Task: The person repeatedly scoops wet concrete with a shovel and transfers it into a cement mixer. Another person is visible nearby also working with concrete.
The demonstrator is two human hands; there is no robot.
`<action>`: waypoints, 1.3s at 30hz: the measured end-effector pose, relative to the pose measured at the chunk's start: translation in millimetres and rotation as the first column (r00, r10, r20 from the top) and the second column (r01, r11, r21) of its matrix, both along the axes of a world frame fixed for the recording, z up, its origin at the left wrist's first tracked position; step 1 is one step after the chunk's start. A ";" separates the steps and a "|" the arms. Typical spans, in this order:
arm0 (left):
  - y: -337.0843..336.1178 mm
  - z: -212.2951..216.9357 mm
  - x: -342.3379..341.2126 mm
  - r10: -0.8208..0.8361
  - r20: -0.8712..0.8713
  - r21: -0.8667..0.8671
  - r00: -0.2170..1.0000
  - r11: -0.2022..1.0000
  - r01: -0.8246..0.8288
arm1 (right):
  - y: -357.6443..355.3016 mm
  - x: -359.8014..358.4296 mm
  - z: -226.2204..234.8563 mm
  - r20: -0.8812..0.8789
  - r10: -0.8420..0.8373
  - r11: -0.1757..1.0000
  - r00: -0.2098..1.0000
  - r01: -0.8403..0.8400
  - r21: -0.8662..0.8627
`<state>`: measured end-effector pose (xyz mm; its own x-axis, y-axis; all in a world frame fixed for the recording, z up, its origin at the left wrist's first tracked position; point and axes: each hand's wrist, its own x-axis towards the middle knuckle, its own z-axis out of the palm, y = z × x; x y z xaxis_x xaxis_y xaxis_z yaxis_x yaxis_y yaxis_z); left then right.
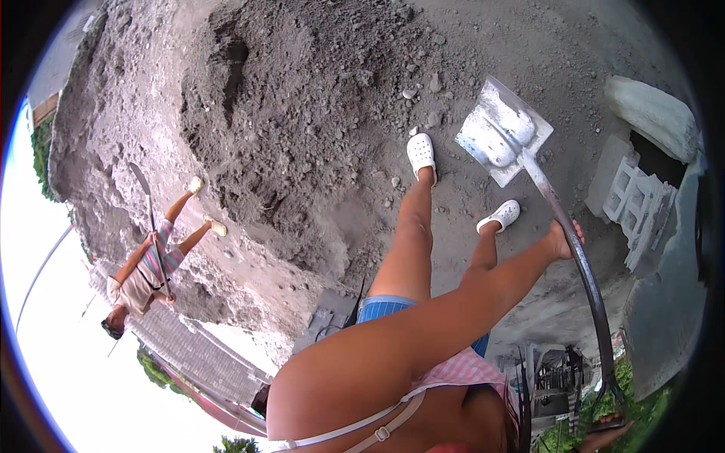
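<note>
A shovel runs down the right side of the view, its square whitish metal blade over the grey ground beside my feet. The blade's worn surface shows no load on it. Reaching across my body, my left hand wraps around the dark middle of the shaft. Down at the lower right, my right hand grips the handle end, partly cut off by the dark rim of the picture. White clogs are on my feet, near the blade.
A large heap of loose grey soil rises ahead and to the left. Hollow concrete blocks, a pale sack and a grey sheet stand on the right. At left, another person holds a long-handled tool on the soil.
</note>
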<state>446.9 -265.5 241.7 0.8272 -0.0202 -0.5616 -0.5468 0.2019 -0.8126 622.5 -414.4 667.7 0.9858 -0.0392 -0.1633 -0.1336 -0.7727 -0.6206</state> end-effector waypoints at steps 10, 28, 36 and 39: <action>251.7 -238.3 -568.2 0.122 -0.765 0.158 0.633 0.987 0.001 | 323.2 -360.1 -356.1 -0.689 0.332 0.943 0.644 -0.223 0.246; 55.3 -137.5 -455.6 -0.076 -0.888 0.005 0.455 0.985 0.173 | 46.4 -243.2 -349.9 -0.710 -0.025 0.981 0.703 0.153 0.116; -49.1 1.7 -287.6 -0.181 -0.915 -0.096 0.360 0.966 0.242 | -114.0 -73.3 -280.0 -0.604 -0.010 0.995 0.797 0.066 0.071; -65.0 54.0 -221.3 -0.073 -0.948 0.027 0.310 0.952 0.305 | -176.6 -15.0 -274.6 -0.652 -0.010 0.990 0.758 0.098 0.099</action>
<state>225.6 -330.5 295.7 -0.2558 0.0880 -0.9627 -0.8393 0.4739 0.2663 607.5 -591.0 393.2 0.6385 -0.0260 -0.7692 -0.5767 -0.6780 -0.4558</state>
